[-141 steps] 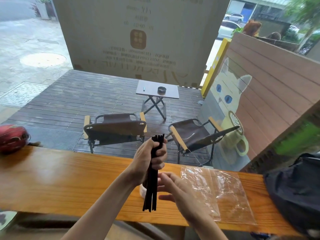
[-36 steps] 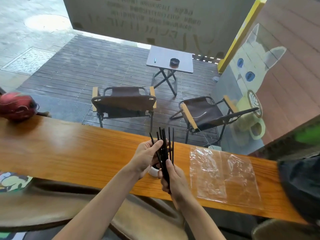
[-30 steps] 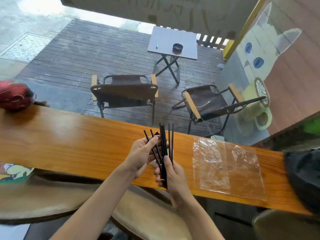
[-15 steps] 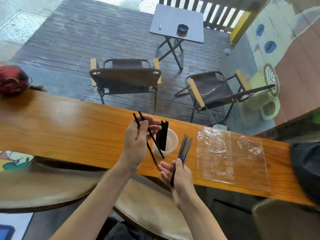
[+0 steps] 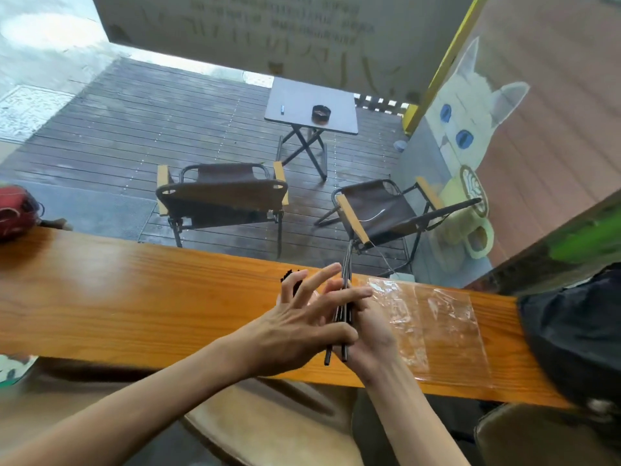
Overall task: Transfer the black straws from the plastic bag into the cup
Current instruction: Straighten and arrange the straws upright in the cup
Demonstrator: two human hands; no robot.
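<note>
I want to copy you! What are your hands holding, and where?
Thin black plastic straws, gripped around their lower middle by the right hand; the left hand reaches in.

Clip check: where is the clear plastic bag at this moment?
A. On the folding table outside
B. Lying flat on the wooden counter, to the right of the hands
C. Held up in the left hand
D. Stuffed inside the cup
B: the plastic bag lies flat and looks empty on the wooden counter, right of the right hand, which grips a few black straws.

Two chairs (image 5: 221, 196), one plastic bag (image 5: 437, 324)
</note>
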